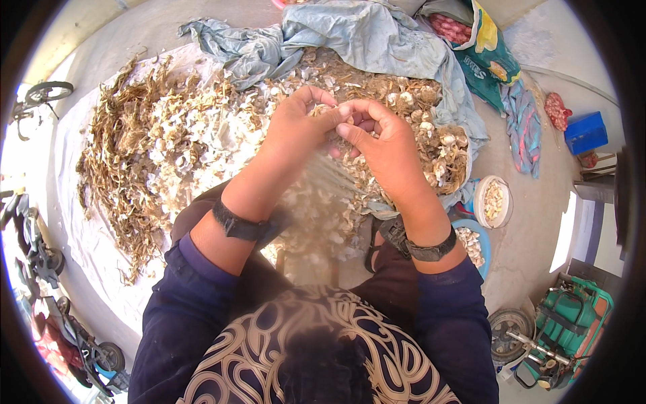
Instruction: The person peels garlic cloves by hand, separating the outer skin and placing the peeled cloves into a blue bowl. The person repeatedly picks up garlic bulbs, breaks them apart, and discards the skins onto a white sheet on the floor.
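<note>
My left hand and my right hand meet above a heap of garlic. Between their fingertips is a garlic bulb, partly hidden by the fingers, so its state is hard to tell. The left fingers curl around it, and the right thumb and forefinger touch its near side. Loose papery garlic skins cover the cloth below and to the left. Whole garlic bulbs with roots and stalks lie to the right of my hands. Dark bands circle both wrists.
Dried garlic stalks are heaped at the left on a white sheet. A crumpled blue-grey cloth borders the far side. At the right stand a white bucket and a blue basin with cloves. A green sack holds red net bags.
</note>
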Tool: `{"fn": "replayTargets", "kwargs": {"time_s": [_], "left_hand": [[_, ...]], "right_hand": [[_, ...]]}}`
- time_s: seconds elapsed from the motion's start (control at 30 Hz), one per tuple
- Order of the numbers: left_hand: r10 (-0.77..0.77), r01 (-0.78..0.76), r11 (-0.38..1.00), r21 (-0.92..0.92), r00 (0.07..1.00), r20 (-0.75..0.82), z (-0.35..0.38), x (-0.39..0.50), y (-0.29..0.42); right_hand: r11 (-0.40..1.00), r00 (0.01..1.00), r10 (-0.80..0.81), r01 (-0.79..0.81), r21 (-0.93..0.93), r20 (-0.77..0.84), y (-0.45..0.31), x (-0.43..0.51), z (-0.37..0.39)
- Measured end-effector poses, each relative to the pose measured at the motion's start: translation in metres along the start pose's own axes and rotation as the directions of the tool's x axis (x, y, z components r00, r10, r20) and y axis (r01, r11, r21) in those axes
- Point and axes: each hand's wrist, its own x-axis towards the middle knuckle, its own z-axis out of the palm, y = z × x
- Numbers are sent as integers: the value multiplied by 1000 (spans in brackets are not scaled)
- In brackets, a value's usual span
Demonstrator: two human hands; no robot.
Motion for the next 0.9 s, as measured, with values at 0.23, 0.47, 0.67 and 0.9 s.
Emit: {"fn": "replayTargets", "kwargs": {"time_s": [0.23,0.47,0.67,0.9], "left_hand": [[-6,16,998,-64,989,150,2,0,-1],[-43,33,997,76,991,129,5,0,-4],[-84,82,996,17,981,174,4,0,-2],[23,-14,999,-36,961,276,1,2,-2]], "right_hand": [[988,991,125,-121,98,-41,1,-13,-10],[950,985,141,-107,295,-98,10,-19,-11],[941,986,142,-106,323,-90,9,-13,-19],[858,986,150,-91,506,-77,9,-6,-26]]}}
